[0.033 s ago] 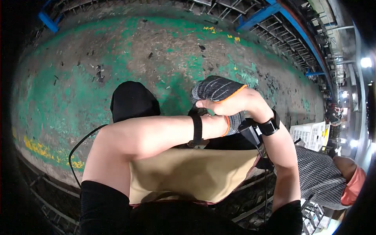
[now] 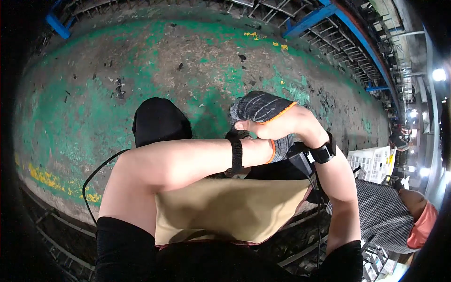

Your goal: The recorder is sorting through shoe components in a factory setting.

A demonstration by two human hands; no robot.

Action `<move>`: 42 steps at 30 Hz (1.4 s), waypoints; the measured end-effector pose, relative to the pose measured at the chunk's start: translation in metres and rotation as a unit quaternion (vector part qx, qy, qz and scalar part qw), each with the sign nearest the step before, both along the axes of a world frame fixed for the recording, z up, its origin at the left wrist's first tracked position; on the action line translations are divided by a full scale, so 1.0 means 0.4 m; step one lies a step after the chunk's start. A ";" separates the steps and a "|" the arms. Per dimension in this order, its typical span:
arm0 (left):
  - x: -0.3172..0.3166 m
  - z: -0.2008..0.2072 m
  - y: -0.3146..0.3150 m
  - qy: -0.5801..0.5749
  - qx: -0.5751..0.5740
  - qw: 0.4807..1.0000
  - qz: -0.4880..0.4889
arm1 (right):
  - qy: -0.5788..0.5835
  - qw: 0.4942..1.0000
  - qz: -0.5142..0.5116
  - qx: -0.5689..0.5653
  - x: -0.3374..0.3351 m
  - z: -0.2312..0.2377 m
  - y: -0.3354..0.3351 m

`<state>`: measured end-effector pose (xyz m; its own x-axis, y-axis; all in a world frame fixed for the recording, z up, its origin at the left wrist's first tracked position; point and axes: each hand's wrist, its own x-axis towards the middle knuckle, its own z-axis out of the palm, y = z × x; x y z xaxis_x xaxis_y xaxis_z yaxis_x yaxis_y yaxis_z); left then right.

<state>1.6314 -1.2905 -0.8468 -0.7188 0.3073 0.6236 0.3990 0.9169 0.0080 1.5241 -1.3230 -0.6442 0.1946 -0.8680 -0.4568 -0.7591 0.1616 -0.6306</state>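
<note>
Gloved hands crossed close above the lap

The right hand (image 2: 271,126) is bent inward, a dark grey glove (image 2: 258,107) over its fingers and its thumb bare below the orange hem. Whether this grip is closed on anything, I cannot tell. The left hand (image 2: 283,148), in a second grey glove, lies just beneath the right wrist and is mostly hidden, so its grip cannot be read either.

A black strap (image 2: 237,153) rings the left wrist; a black wrist device (image 2: 323,152) on the right one sits just beside the left glove, leaving a tight gap there. Below the forearms hangs a tan apron (image 2: 225,211) with a reddish edge. A black rounded shape (image 2: 160,121) stands beyond the left forearm.

Ahead and leftward, the worn green floor (image 2: 202,70) spreads wide, reaching racks (image 2: 338,54) with blue posts well apart from the hands. Rightward, a white crate (image 2: 369,163) and another person (image 2: 385,211) stand nearer the right forearm.
</note>
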 end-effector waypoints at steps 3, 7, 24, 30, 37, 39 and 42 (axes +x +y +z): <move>0.011 -0.005 -0.007 -0.015 0.023 1.000 0.001 | -0.018 0.998 0.031 -0.057 -0.004 -0.020 0.015; -0.006 -0.002 -0.006 -0.035 0.055 0.998 0.002 | -0.016 0.999 -0.035 0.007 0.017 -0.010 0.031; -0.082 -0.003 -0.060 -0.121 0.177 0.977 -0.005 | 0.042 0.978 -0.110 0.171 -0.005 -0.044 0.056; -0.111 -0.026 -0.185 -0.154 0.207 0.966 -0.018 | 0.024 0.991 -0.129 -0.017 -0.003 -0.002 0.026; -0.291 0.329 -0.179 -0.385 0.191 0.903 -0.016 | 0.077 0.819 -0.428 -0.373 -0.156 0.053 0.123; -0.279 0.377 -0.219 -0.402 0.286 0.870 -0.004 | 0.002 0.737 -0.511 -0.442 -0.198 0.039 0.153; -0.274 0.368 -0.255 -0.400 0.556 0.726 -0.063 | -0.155 0.646 -0.577 -0.475 -0.254 -0.005 0.186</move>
<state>1.5216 -1.3927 -0.6997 -0.9974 0.0287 -0.0660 -0.0620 0.1223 0.9906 1.4223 -1.2488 -0.6461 -0.8777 -0.3781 0.2945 -0.2922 -0.0651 -0.9541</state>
